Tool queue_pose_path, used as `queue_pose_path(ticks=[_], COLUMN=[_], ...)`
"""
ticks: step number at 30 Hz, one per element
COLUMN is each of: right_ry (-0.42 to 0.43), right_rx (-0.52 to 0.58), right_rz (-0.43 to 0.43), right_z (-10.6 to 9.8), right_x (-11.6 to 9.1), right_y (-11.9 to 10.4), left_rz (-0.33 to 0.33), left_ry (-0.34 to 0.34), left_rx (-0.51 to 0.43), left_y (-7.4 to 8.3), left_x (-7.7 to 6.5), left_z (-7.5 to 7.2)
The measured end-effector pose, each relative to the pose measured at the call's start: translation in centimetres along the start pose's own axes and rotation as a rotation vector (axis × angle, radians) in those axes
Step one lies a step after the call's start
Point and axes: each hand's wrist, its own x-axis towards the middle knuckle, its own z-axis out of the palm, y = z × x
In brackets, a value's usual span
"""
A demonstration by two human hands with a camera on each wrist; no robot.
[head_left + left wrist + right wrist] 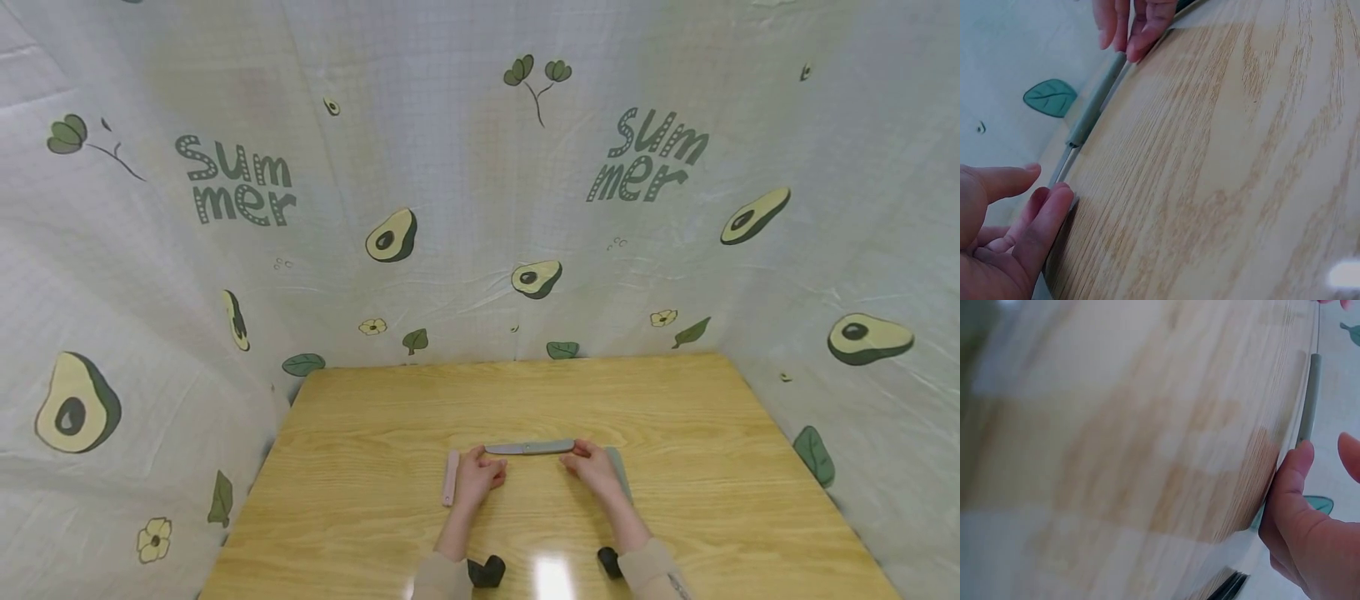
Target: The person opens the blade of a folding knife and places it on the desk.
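Observation:
An unfolded knife lies crosswise on the table, its grey-green handle (551,447) to the right and its pale blade (506,449) to the left. My left hand (474,477) touches the blade's tip end with its fingertips; in the left wrist view its thumb stands apart. At the handle's outer end, the fingertips of my right hand (597,471) make contact, and the right wrist view has that thumb away from the handle (1312,394). Left of my left hand is a slim pink folded knife (450,477). A green flat piece (618,468) lies partly hidden behind my right hand and forearm.
The wood-grain table (375,425) ends at a white cloth (465,167) printed with avocados, which hangs at the back and both sides. Black wrist-worn devices (487,572) show near the beige sleeves. Light glares off the table's near edge.

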Motion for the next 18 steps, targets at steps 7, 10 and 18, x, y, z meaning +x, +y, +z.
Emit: queue_pose_path(ticks=[7, 10, 18], right_ry=[-0.001, -0.007, -0.013], right_rx=[-0.032, -0.038, -0.044], right_rz=[0.01, 0.004, 0.01], right_z=[0.11, 0.17, 0.2], right_x=[0.25, 0.34, 0.55], right_y=[0.19, 0.21, 0.31], left_rz=[-0.008, -0.022, -0.038], left_ry=[-0.014, -0.013, -0.002], left_rx=[0.007, 0.002, 0.011], left_y=[-0.05, -0.02, 0.23], left_x=[0.2, 0.25, 0.19], left_z=[-0.11, -0.05, 0.16])
